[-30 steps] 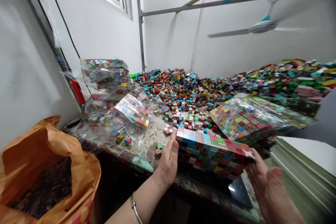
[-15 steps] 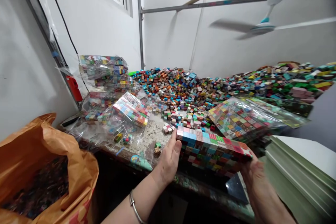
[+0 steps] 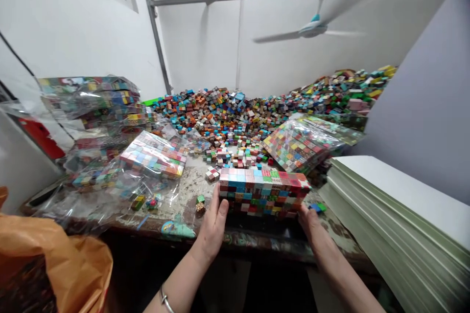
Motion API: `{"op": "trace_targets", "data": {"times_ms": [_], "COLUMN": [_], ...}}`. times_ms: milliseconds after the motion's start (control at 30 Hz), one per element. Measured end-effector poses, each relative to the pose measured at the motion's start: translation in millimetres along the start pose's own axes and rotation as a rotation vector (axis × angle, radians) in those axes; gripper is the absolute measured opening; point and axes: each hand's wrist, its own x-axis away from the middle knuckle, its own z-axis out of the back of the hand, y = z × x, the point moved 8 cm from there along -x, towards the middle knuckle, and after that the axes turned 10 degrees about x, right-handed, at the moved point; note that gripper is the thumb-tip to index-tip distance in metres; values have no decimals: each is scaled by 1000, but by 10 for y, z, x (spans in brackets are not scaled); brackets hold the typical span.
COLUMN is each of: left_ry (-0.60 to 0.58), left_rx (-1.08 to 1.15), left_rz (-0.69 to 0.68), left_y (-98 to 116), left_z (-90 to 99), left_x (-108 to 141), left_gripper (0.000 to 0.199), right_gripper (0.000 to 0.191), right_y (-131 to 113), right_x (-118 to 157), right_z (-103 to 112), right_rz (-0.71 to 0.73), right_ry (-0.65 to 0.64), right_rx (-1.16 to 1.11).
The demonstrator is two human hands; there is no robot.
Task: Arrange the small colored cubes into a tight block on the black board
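Note:
Between my two hands stands a block of small colourful printed cubes, packed together in rows, at the table's front edge. My left hand presses against its left end, thumb on the near side. At its right end, lower down, my right hand grips the corner; some of those fingers are hidden behind the block. Just beyond the left end lie a few loose pale cubes. A green-topped cube and a patterned one rest left of my left hand. Small blue and green cubes lie beside my right hand.
A large heap of loose cubes covers the back of the table. Plastic-wrapped cube packs are piled left, with another wrapped pack at right. Stacked pale-green trays or sheets rise at front right, an orange sack at front left.
My view has turned to the right. The block of cubes, tilted down to the right before, is now nearly level and lower at the table edge, with both hands still on it.

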Motion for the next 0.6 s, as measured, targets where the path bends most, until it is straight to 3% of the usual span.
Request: {"op": "trace_targets", "data": {"times_ms": [100,267,433,600], "left_ry": [-20,-37,-26,-17], "left_rx": [-64,-114,-137,-188], "left_rz": [8,-56,-80,-89], "left_y": [-137,-231,-263,-310], "left_z": [-8,-47,-59,-58], "left_x": [40,71,53,32], "left_gripper": [59,63,68,69], "right_gripper": [59,48,46,50], "right_y": [188,345,338,278], "right_x": [97,202,244,262], "right_z": [56,-18,-134,-146], "right_rz": [-64,77,141,108], "right_ry": [3,50,54,26], "right_rx": [103,266,354,375]}}
